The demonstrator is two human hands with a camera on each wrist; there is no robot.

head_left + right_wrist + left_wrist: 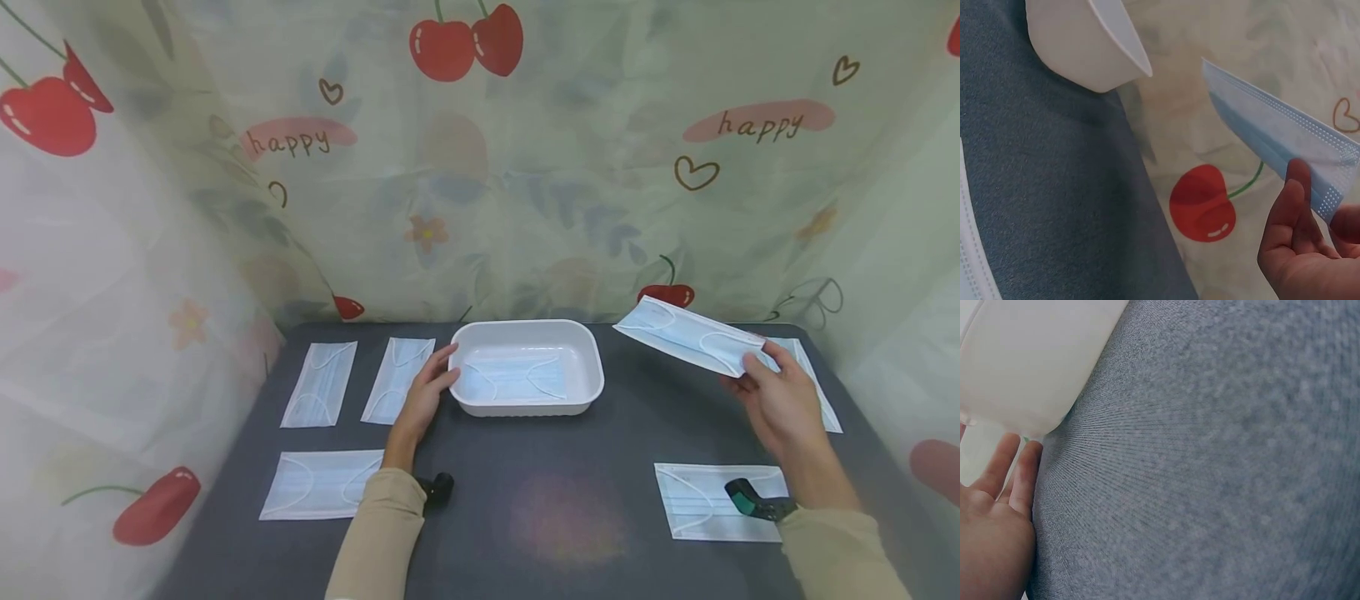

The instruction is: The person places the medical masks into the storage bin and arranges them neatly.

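Note:
My right hand (780,404) pinches one end of a pale blue face mask (693,335), lifted above the table's right side. In the right wrist view, thumb and fingers hold the mask (1279,134) by its end, and the rest sticks out free. A white plastic basin (527,408) stands at the back middle with a flat mask (513,379) in it. My left hand (426,392) touches the basin's left side. Its fingers (1025,478) look mostly straight against the outer wall (1035,369) in the left wrist view.
On the dark grey table (555,500), masks lie at left back (320,385), beside the basin (396,379) and at left front (318,483). Another mask (693,504) is under the right wrist; one (825,400) is partly hidden behind the right hand. A cherry-print curtain (525,208) surrounds the table.

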